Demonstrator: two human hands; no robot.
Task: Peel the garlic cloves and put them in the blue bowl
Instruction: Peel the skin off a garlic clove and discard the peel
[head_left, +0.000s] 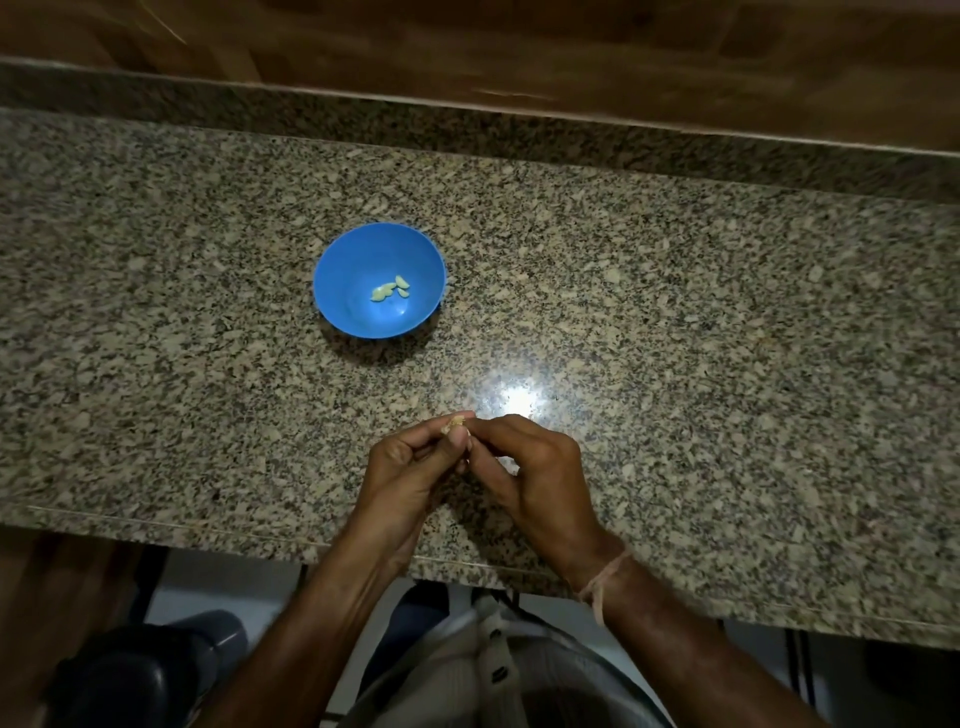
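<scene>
Looking across the granite counter (675, 291), I saw both hands working near its front edge, well short of the blue bowl (353, 270). The left hand (410, 467) pinched a garlic clove (457, 420) between thumb and fingertips. The right hand (524, 467) was curled onto the same clove, apparently picking at the skin. Clove looked tiny, light and firm, with brittle papery skin, probably slick once bare. Best hold: pinch the sides, nail into the root end. A few peeled cloves (390, 290) lay in the bowl's bottom.
</scene>
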